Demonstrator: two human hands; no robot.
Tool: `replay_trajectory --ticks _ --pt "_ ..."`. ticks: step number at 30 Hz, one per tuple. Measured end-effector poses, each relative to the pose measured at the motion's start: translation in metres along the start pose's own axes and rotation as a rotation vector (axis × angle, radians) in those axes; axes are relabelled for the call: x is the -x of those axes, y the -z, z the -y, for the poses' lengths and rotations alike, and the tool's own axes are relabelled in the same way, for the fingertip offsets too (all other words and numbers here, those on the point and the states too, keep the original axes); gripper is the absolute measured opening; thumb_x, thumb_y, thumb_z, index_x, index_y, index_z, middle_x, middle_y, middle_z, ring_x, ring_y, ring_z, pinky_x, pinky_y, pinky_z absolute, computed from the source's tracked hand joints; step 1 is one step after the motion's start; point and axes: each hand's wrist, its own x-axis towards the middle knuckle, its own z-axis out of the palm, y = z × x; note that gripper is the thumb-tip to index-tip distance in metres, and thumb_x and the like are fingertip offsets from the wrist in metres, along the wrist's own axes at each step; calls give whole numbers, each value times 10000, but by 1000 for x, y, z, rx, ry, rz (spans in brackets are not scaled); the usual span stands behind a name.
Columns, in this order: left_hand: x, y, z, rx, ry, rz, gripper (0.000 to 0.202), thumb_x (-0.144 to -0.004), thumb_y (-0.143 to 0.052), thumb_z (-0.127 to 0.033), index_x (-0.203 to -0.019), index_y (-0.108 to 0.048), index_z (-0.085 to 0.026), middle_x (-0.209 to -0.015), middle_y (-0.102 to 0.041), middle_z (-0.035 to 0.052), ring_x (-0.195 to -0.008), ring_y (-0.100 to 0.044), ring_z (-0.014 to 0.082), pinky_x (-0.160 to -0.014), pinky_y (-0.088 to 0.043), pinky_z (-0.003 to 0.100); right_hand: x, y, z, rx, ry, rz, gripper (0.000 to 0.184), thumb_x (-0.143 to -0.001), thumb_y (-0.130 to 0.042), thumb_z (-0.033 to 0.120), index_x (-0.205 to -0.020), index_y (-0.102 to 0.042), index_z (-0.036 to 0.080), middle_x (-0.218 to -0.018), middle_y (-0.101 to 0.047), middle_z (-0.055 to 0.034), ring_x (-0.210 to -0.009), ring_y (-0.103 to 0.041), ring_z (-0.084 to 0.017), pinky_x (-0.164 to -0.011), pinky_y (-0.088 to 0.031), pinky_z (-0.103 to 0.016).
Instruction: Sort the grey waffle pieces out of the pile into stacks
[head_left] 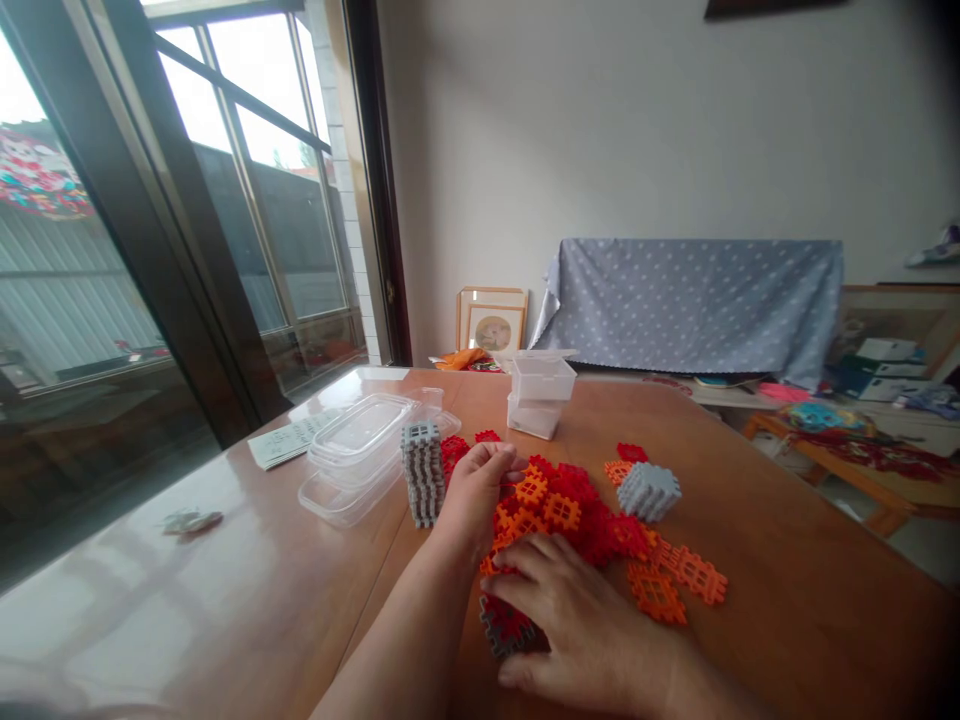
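Note:
Red and orange interlocking plastic tiles (561, 511), square with notched edges, lie in a loose heap in front of me. Over the heap's left side, my left hand (478, 492) has thumb and fingers drawn together in a pinch; what is between the fingertips, if anything, I cannot make out. Nearer to me, my right hand (574, 605) is spread low over the heap's front edge, fingers apart. Dark grey and red notched tiles (507, 624) show between its thumb and fingers, partly covered. Left of my left hand stands a tall stack of grey tiles (421, 476).
Another grey tile stack (649, 491) leans at the right, near loose orange tiles (657, 594). Clear plastic containers and lids (358, 440) lie at left, beside a paper booklet (289, 440). Translucent boxes (541, 384) are piled at the back. A small bundle (191, 521) lies far left.

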Motion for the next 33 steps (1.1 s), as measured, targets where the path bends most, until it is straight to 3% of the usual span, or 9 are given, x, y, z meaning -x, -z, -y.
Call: replay_trajectory --ticks 5,9,14,18,22,25,27,31,33 --pt "1 -2 0 0 2 -12 317 -775 -788 -409 -871 -587 -183 -841 -710 41 -696 -603 110 -650 -408 221 -5 0 -16 34 -48 -82 385 -821 -741 264 -1202 -702 296 -1146 -708 -37 -1106 -588 -269 -1017 -453 -441" --pt "1 -4 0 -2 2 -16 328 -772 -790 -416 -874 -590 -177 -832 -699 34 -678 -587 102 -633 -389 216 -7 2 -38 0 -117 -204 233 -910 -602 198 -1097 -732 250 -1001 -729 -58 -967 -645 -238 -891 -514 -384" --pt "0 -2 1 -6 -8 11 336 -784 -789 -430 -877 -586 -179 -831 -690 31 -667 -563 95 -638 -389 218 -5 -5 -72 -36 -254 -351 341 -962 -534 256 -1278 -663 259 -1066 -729 -83 -970 -678 -241 -880 -550 -394" --pt "-1 0 4 -26 -17 15 329 -812 -766 -448 -884 -586 -183 -869 -714 51 -706 -586 110 -668 -407 226 -8 -2 -72 58 -214 -457 414 -933 -547 213 -1342 -607 235 -1218 -687 -106 -1147 -610 -281 -1005 -497 -470" --pt "-1 0 5 -32 -24 12 323 -819 -760 -447 -891 -592 -181 -864 -713 50 -708 -588 112 -665 -404 225 -8 7 -42 28 -135 -307 296 -888 -664 263 -1183 -690 259 -1124 -689 -61 -1072 -598 -256 -957 -495 -421" --pt "-1 -1 3 -36 -21 11 344 -798 -776 -458 -893 -600 -177 -860 -707 49 -698 -584 112 -653 -404 225 -3 8 -24 0 -118 -127 434 -738 -842 444 -1131 -714 310 -1123 -679 -20 -1061 -586 -264 -925 -490 -404" --pt "0 -1 3 -40 -17 9 359 -780 -791 -461 -894 -605 -176 -851 -699 43 -698 -585 113 -651 -406 225 -1 5 -20 27 -123 -58 486 -677 -874 507 -1100 -727 319 -1130 -678 -10 -1079 -576 -278 -947 -474 -416" --pt "-1 -2 4 -56 -3 10 364 -776 -795 -462 -908 -610 -178 -864 -697 37 -707 -592 113 -655 -412 223 -1 -1 -25 93 -143 -58 157 -825 -759 379 -934 -742 267 -1009 -699 -10 -1019 -586 -243 -932 -457 -378" --pt "-2 -3 6 -61 5 15 374 -770 -799 -471 -907 -607 -180 -854 -698 33 -703 -594 115 -651 -409 221 -3 -2 -29 92 -120 -85 104 -908 -659 316 -873 -727 245 -938 -702 -10 -952 -595 -213 -888 -456 -347"
